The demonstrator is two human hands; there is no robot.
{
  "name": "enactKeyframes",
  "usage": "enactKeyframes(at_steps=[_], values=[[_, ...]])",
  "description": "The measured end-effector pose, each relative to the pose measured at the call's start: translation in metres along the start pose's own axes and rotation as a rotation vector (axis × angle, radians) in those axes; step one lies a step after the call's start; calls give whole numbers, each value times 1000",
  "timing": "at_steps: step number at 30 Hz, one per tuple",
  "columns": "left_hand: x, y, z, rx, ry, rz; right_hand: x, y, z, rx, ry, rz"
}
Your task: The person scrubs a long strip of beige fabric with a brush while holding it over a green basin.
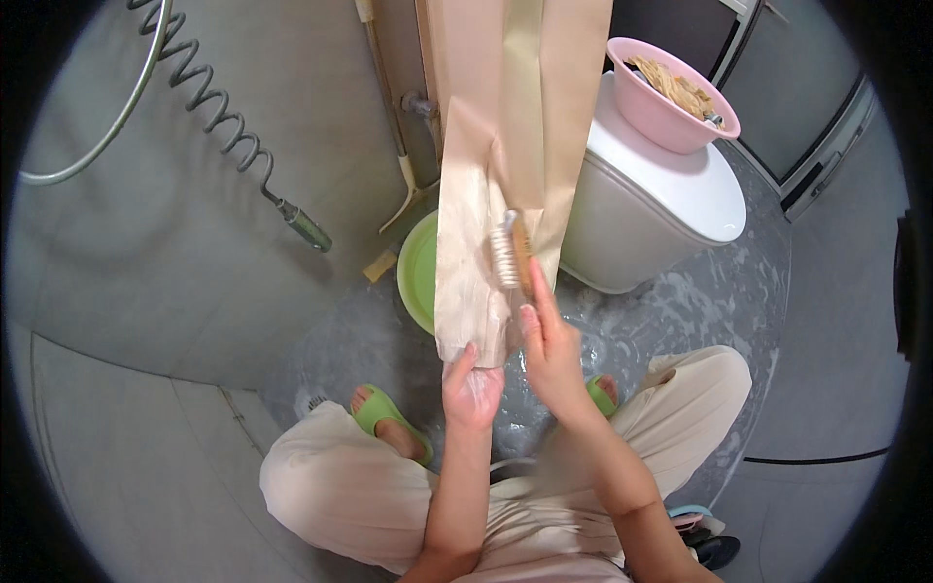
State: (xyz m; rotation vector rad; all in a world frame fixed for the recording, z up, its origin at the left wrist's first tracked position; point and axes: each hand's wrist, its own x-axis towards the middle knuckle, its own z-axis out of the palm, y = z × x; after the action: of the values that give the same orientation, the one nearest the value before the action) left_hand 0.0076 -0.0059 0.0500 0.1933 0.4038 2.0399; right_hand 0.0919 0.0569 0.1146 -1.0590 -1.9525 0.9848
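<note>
Floor (pixel 680 301): grey, wet, streaked with white suds, running between your feet and round the base of the fixtures. Walls: grey panels to your left and ahead; a dark framed door at upper right.

Left hand (pixel 472 387): closed on the lower edge of the tan board (pixel 496 175), thumb and fingers pinching it, the skin coated in foam. You hold the board tilted, its far end rising out of the top of the view, its near end just above your knees.

Right hand (pixel 550 352): gripping the wooden handle of a scrub brush (pixel 512 255), fingers wrapped, forefinger stretched along the handle. The white bristles face left and press on the board's soapy face near its middle.

Tan board: long, flat, light brown, with a paler strip running down its length; the lower part is filmed with lather.

Coiled hose (pixel 209 102): grey spiral, upper left, ending in a dull metal nozzle that hangs against the wall.

Green basin (pixel 418 267): round, on the floor, partly hidden behind the board.

White lidded bin (pixel 651 194): rounded, just right of the board. A pink bowl (pixel 661 117) sits on its lid, filled with tan wooden pieces.

Green sandals (pixel 384 413): one on each of your feet, planted on the wet floor; your cream trousers are drawn up over bent knees.

No labels or signs can be made out.
</note>
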Motion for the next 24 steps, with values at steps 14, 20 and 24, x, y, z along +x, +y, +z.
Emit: enactKeyframes(at_steps=[14, 20, 24], values=[[3, -2, 41, -218, 209, -92, -45, 27, -11, -729, -47, -276], [2, 12, -48, -241, -238, -106, -83, 27, 1, -786, -308, -513], [3, 5, -18, -288, 109, -133, -2, 43, -11, -783, -277, -484]])
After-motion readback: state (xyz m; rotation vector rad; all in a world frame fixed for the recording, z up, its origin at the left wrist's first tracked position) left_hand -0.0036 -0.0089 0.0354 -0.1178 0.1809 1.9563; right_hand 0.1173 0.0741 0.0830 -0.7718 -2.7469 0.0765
